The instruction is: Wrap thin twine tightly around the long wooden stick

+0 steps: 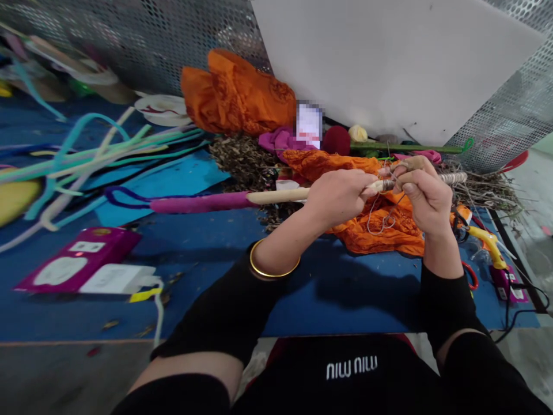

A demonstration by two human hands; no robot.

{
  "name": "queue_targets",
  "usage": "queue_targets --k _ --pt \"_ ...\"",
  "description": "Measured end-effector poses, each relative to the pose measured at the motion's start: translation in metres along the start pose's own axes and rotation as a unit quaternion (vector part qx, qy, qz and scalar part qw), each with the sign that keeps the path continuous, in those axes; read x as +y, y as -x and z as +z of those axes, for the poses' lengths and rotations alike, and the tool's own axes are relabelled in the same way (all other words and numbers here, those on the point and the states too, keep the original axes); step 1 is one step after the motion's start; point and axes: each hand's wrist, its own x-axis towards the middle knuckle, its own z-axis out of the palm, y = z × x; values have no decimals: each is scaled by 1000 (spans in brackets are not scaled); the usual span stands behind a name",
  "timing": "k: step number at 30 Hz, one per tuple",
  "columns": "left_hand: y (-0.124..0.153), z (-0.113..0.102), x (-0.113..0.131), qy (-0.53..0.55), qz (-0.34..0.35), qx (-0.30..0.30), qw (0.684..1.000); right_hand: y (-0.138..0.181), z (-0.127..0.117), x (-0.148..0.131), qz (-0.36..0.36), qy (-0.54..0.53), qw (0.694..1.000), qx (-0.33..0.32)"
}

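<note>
Blue tabletop [207, 248] stretched across the frame, with perforated metal [147, 34] behind it along the top. From left of centre to the right, a pale stick [276, 196] ran sideways, magenta wrap [201, 202] covering its left end. The left hand [339, 196] clasped it right of centre; just beside, the right hand [425, 193] pinched thin thread [369, 222] at the stick. Orange cloth [371, 230] lay crumpled beneath. Farther out sat a yellow glue gun [488, 239] at right, pastel strips [112, 151] at upper left and a purple power strip [73, 262] at lower left.
</note>
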Motion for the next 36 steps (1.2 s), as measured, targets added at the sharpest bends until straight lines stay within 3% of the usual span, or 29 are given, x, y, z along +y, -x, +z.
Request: queue_targets --k 14,20,27,32,36 --pt "2 -7 5 -28 3 -23 999 -1 2 1 3 -9 1000 5" --pt "5 -6 6 -102 60 19 993 -3 3 4 46 16 999 -5" --pt "5 6 2 -147 125 113 975 -2 3 8 58 37 997 -25" --pt "4 10 -1 -163 154 106 969 -1 5 11 69 38 996 -31" --pt "4 9 -3 -145 133 96 976 -3 5 8 90 -16 996 -4"
